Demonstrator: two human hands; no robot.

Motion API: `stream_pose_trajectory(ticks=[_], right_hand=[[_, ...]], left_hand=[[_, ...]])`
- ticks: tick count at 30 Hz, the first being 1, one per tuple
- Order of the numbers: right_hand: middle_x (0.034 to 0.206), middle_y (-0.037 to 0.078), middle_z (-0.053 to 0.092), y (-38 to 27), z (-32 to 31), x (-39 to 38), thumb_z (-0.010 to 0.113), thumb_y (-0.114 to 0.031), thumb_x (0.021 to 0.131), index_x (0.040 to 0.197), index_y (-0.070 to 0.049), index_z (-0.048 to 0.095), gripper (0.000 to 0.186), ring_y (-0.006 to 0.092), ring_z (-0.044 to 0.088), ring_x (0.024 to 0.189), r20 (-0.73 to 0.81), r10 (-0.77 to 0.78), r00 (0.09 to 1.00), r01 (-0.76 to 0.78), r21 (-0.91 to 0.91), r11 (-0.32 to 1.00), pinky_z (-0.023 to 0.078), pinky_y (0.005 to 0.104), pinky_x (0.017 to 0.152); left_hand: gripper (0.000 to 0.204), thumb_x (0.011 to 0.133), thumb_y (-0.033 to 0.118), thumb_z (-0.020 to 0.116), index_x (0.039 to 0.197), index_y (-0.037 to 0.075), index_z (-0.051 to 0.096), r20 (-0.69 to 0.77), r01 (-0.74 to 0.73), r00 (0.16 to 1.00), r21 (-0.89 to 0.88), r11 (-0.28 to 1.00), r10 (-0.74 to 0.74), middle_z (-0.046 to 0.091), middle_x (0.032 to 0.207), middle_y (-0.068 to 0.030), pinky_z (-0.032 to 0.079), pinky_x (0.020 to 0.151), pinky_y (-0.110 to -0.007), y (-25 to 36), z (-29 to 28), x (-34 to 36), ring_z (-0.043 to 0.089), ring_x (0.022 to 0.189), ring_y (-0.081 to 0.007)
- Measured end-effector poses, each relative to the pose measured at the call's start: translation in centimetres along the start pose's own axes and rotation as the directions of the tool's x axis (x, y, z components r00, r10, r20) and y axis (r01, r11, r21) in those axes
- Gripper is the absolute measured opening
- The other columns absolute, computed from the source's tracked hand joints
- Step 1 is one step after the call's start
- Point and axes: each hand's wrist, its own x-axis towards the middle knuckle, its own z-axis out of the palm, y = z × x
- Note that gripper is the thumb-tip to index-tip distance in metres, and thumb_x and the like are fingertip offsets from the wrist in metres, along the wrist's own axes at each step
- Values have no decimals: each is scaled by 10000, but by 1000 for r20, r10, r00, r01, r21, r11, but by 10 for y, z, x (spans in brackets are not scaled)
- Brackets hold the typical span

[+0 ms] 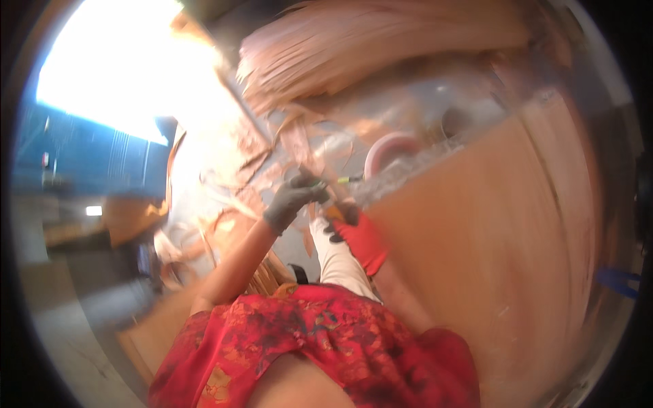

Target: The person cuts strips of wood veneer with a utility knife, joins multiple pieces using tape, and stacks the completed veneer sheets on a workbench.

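Left hand (296, 196), grey glove, fingers bent in, off the far-left corner of the broad wood sheet (476, 238); blurred, could not tell what they held. Right hand (364, 243), red glove, close by that corner, fingers curled near a small orange thing (335, 213); hold unclear. Sheet lay flat. Beyond its far edge, a stack (360, 51) already piled; scraps (228, 228) lay loose, seemingly unsorted. Amount left: could not tell.

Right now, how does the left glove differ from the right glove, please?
The left glove is grey, while the right glove is red with dark finger parts. The left glove appears higher in the picture; the right glove appears lower. Both gloves are being worn.
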Motion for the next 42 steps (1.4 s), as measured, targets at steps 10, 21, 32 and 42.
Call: stream_pose_trajectory(ticks=[10,21,32,42], right_hand=[[817,48,709,-102,-46,156,601,-158,999,1233,-76,597,248,96,594,511,-414,124,902,-71,142,987,392,226,432],[814,40,691,-157,-184,291,582,-169,1010,1150,-87,611,165,95,570,509,-913,23,406,170,101,980,361,237,421],[960,196,714,-86,-278,298,628,-299,973,1102,13,618,339,308,665,715,-972,-76,-224,-475,41,879,502,421,607],[1093,139,676,-211,-264,326,618,-271,995,1171,-6,653,320,248,655,960,-994,-101,-42,450,-109,886,517,389,817]], left_hand=[[535,1016,289,614,1439,-20,505,367,-35,929,209,977,-45,592,1370,-96,386,1122,-342,93,16,249,533,1300,-197],[352,989,155,630,1306,6,592,450,-15,871,429,903,-199,641,1266,-79,503,975,-331,122,-36,503,595,1187,-194],[348,988,204,639,1269,1,614,356,357,712,559,748,-606,662,1133,-67,535,890,-313,151,-40,659,655,1007,-166],[499,937,249,686,1352,2,561,551,-282,774,742,608,-313,643,1269,-123,483,976,-337,189,121,785,614,1115,-219]])
